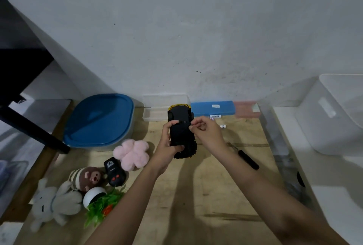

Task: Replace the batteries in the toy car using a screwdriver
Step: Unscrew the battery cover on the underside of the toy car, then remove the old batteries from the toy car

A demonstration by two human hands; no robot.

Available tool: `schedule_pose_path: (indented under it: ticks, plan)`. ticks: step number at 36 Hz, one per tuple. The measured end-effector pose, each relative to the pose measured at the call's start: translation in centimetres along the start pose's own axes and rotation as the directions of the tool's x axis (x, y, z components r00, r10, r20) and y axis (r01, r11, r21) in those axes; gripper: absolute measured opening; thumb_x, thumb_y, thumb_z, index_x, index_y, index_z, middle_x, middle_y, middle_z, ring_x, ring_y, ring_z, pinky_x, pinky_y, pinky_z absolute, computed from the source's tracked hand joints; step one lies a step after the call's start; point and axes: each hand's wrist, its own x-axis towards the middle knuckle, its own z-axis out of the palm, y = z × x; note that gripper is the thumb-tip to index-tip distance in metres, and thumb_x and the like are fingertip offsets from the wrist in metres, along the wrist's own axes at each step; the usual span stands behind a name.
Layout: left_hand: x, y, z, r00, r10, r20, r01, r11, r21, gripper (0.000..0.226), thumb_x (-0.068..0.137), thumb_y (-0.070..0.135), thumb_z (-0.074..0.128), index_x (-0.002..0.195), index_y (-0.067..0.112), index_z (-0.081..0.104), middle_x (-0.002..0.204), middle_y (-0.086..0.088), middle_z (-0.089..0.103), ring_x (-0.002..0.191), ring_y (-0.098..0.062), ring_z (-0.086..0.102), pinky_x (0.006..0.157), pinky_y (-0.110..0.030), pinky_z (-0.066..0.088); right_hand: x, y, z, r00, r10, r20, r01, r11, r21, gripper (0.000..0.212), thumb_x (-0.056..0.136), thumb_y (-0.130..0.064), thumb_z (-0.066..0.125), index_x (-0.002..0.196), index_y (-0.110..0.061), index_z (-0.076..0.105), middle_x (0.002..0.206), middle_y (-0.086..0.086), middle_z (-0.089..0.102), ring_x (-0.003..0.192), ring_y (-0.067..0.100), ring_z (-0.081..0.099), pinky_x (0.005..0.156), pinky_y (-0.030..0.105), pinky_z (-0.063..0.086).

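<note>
On a pale wooden table (216,195), a black remote control (112,173) lies at left among plush toys. At centre, the left hand (168,143) grips a yellow plastic toy car (180,128) held upside down, black underside up. The right hand (208,132) pinches its fingertips at the underside, though what they hold is too small to tell. Further right, a black-handled screwdriver (246,158) lies unused, with white batteries (215,116) beyond the car. The battery cover looks still fitted, so the swap probably remains.

Whether the right hand (208,132) pinched anything at the car's (181,132) underside was too small to tell. The right forearm hid the screwdriver's (248,159) tip. The battery (215,116) label was unreadable. The bin (337,115) ran off the right edge.
</note>
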Motion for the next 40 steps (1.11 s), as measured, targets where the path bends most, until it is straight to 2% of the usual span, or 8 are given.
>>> schedule_pose_path:
  ticks: [3,8,13,20,27,29,33,40]
  plan:
    - [-0.1,0.0,-0.1,1.0,-0.001,0.004,0.001,1.0,0.003,0.075,0.071,-0.018,0.05,0.118,0.04,0.045,0.116,-0.005,0.054,0.097,-0.023,0.056,0.065,-0.029,0.051,0.0,-0.1,0.1,1.0,0.01,0.002,-0.01,1.0,0.015,0.01,0.082,-0.012,0.067,0.09,-0.007,0.064,0.074,-0.008,0.056,0.069,0.003,0.054,0.063,0.01,0.046]
    - [-0.3,0.3,0.3,1.0,0.006,0.007,-0.006,1.0,0.0,0.076,0.076,-0.025,0.046,0.12,0.037,0.043,0.117,0.001,0.054,0.097,-0.018,0.061,0.074,-0.035,0.053,0.0,-0.3,-0.1,0.999,0.04,0.013,-0.04,0.999,0.011,0.008,0.083,-0.013,0.066,0.088,-0.009,0.062,0.074,-0.008,0.056,0.072,0.009,0.056,0.075,0.029,0.053]
    - [-0.3,0.3,0.5,1.0,0.006,0.014,-0.006,1.0,0.023,0.079,0.077,-0.024,0.046,0.124,0.039,0.041,0.122,0.002,0.052,0.1,-0.02,0.059,0.084,-0.043,0.052,0.0,-0.3,-0.5,0.999,0.044,0.008,-0.044,0.999,0.011,0.006,0.083,-0.014,0.067,0.085,-0.013,0.061,0.073,-0.009,0.057,0.073,0.01,0.056,0.07,0.022,0.051]
    - [-0.2,0.4,0.5,1.0,0.006,0.013,-0.006,0.999,0.037,0.08,0.078,-0.023,0.046,0.13,0.037,0.038,0.126,0.003,0.048,0.102,-0.019,0.058,0.08,-0.035,0.053,0.3,-0.6,-1.1,0.993,0.088,0.081,-0.089,0.996,0.01,0.004,0.084,-0.015,0.066,0.084,-0.014,0.062,0.075,-0.007,0.059,0.081,0.016,0.059,0.083,0.033,0.053]
    - [0.3,0.2,0.6,0.999,-0.035,-0.004,0.035,0.999,0.018,0.08,0.071,-0.01,0.052,0.124,0.049,0.04,0.12,0.004,0.056,0.1,-0.021,0.059,0.081,-0.045,0.05,1.1,-0.9,-1.9,0.984,0.113,0.139,-0.124,0.99,0.072,0.005,0.086,-0.015,0.062,0.083,-0.014,0.059,0.075,-0.002,0.061,0.069,0.013,0.059,0.071,0.022,0.05]
    - [0.5,0.0,0.5,0.999,-0.038,-0.029,0.038,0.999,-0.015,0.083,0.074,-0.019,0.05,0.122,0.048,0.041,0.121,0.003,0.056,0.099,-0.019,0.06,0.08,-0.04,0.052,1.7,-0.9,-2.4,0.983,0.132,0.13,-0.146,0.983,0.109,0.009,0.086,-0.013,0.062,0.08,-0.017,0.058,0.074,-0.001,0.061,0.067,0.012,0.058,0.069,0.023,0.049]
    - [1.0,-0.5,-0.3,0.995,-0.04,-0.088,0.036,0.998,-0.053,0.089,0.073,-0.029,0.044,0.129,0.04,0.04,0.123,0.0,0.056,0.098,-0.014,0.062,0.074,-0.025,0.054,2.4,-0.5,-4.1,0.982,0.175,0.076,-0.186,0.966,0.181,0.008,0.087,-0.008,0.06,0.08,-0.013,0.058,0.067,-0.002,0.059,0.056,0.004,0.055,0.052,0.009,0.043]
    - [1.3,-0.3,-2.4,0.985,-0.045,-0.166,0.032,0.996,-0.08,0.091,0.073,-0.031,0.044,0.129,0.04,0.038,0.126,-0.006,0.055,0.099,-0.015,0.061,0.082,-0.03,0.055,1.4,6.2,-6.4,0.929,0.369,0.004,-0.369,0.929,0.005,0.023,0.085,-0.008,0.061,0.064,-0.017,0.056,0.065,0.002,0.057,0.065,0.016,0.052,0.068,0.028,0.041]
